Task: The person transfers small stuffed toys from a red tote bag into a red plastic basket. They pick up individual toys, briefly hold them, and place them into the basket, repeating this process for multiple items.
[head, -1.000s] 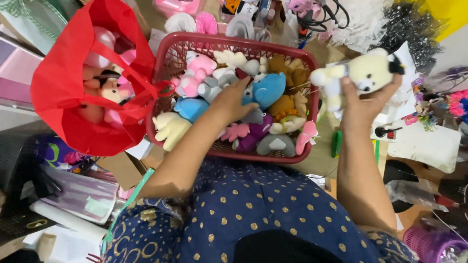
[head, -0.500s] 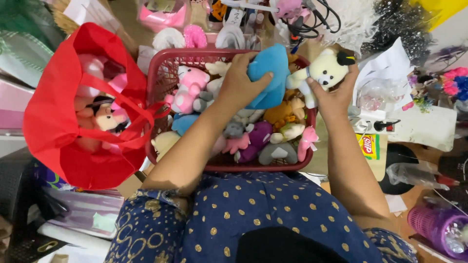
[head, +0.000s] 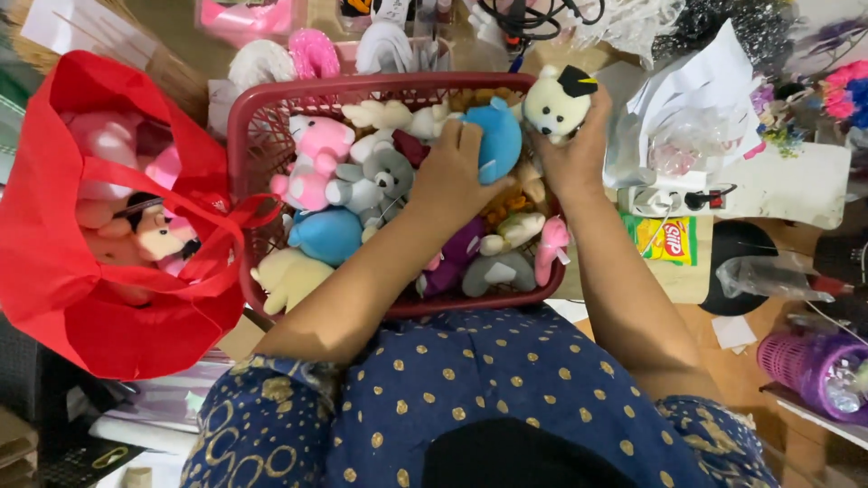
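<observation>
A red plastic basket [head: 242, 145] full of several small plush toys sits in front of me. My left hand [head: 449, 176] grips a blue plush toy [head: 499, 137] over the basket's far right part. My right hand [head: 571, 154] holds a white plush bear with a black cap [head: 553, 102] just beside it, at the basket's right rim. The two toys are close together, almost touching. A pink plush [head: 314, 161], a grey plush [head: 380, 181] and another blue plush [head: 325, 235] lie in the basket.
A red fabric bag [head: 63, 280] with more plush toys stands open to the left of the basket. Papers [head: 714, 81], a yellow packet [head: 667, 239], cables and a purple container [head: 809, 361] crowd the right side. Pink items lie behind the basket.
My left hand lifted the blue plush out of the basket and carried it up to the far right. My right hand brought the white bear in from the right, next to it.
</observation>
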